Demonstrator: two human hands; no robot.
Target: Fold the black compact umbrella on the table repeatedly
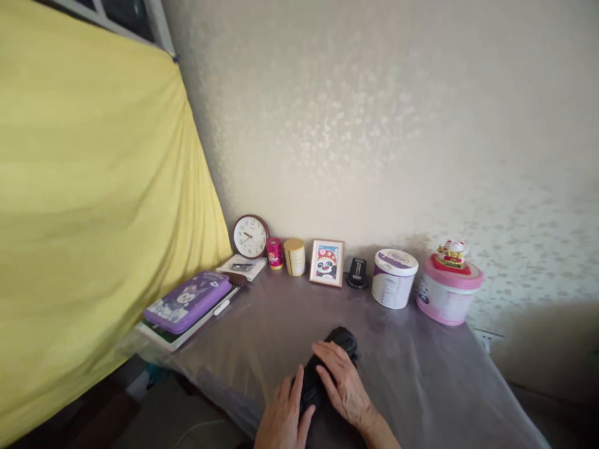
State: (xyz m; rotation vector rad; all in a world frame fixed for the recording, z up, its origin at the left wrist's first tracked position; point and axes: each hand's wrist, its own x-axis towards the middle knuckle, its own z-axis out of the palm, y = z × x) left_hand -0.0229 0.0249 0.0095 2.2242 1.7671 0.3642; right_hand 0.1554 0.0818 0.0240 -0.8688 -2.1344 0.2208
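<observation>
A black cloth bundle (313, 381), which looks like a folded umbrella, lies slantwise on the table near its front edge. Its far end is rounded and bunched. My right hand (342, 383) rests over its upper part, fingers bent across it and thumb along the near side. At the lower end, my left hand (285, 408) holds it between the fingers on its left and the thumb below. Both palms cover part of the bundle, and its near end is hidden between my hands.
Along the wall stand a clock (251, 237), a pink can (275, 254), a yellow-lidded can (294, 257), a panda picture frame (326, 263), a small black device (357, 273), a white tub (394, 279) and a pink tub (449, 298) bearing a cat figurine (452, 252). At left lies a purple case (187, 302).
</observation>
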